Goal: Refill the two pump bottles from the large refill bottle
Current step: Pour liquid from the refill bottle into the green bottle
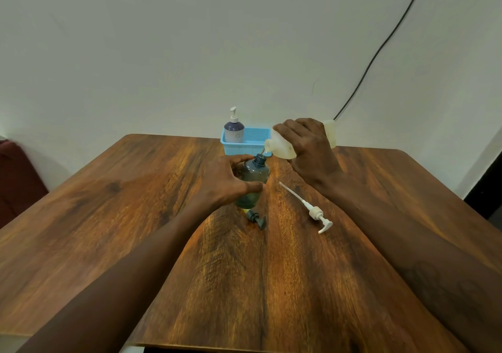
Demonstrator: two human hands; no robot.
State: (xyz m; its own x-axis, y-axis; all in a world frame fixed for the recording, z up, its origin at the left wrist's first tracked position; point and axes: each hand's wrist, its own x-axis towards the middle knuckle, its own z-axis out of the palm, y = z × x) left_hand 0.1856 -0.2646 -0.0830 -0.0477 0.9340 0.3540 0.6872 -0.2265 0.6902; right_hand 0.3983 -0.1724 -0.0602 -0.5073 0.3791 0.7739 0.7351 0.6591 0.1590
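Note:
A translucent blue-grey pump bottle (254, 181) stands uncapped mid-table, and my left hand (226, 182) grips its body from the left. My right hand (307, 146) holds the large whitish refill bottle (282, 146) tipped on its side, its mouth just above the blue bottle's open neck, with a thin stream between them. The dark pump head (256, 218) lies on the table in front of the blue bottle. A white pump with its long tube (312, 210) lies to the right. The second pump bottle (233, 129), dark-topped with a white pump, stands in the blue basket (252, 142).
The blue basket sits at the far edge of the wooden table (244, 284), against a pale wall. A black cable (380, 51) runs down the wall at the right. A dark red seat (13, 178) shows at the left edge.

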